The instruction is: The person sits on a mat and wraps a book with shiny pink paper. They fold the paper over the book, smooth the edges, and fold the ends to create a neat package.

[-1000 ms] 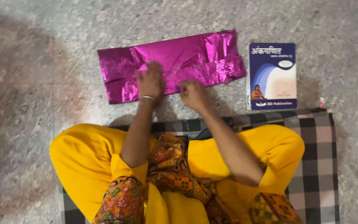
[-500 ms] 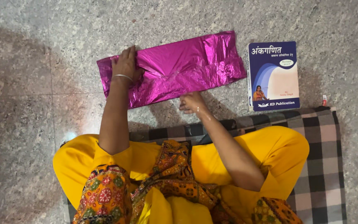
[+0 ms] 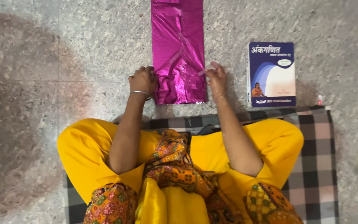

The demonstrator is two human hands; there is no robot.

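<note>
Foil sheet (image 3: 179, 49) lengthwise on floor (image 3: 63, 49); left hand (image 3: 143, 79) pinches its near-left edge, right hand (image 3: 216, 76) grasps clear tape strip (image 3: 202, 71). Risk: tape self-sticking, foil tearing.

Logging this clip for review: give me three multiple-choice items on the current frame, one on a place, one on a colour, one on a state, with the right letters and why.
1. Where does the book lie relative to the foil sheet?
A. to its right on the floor
B. on top of it
C. on the mat

2. What colour is the foil sheet?
A. silver
B. magenta
C. green

3. How do the hands stand at the sheet?
A. both lifted well clear of it
B. left hand and right hand at opposite edges of its near end
C. both flat on the book

Answers:
1 A: the book sits apart from the sheet, on the floor, just beyond the checked mat.
2 B: the sheet is shiny magenta.
3 B: one hand meets each side edge, with a pale strip pinched in the right one.
</note>
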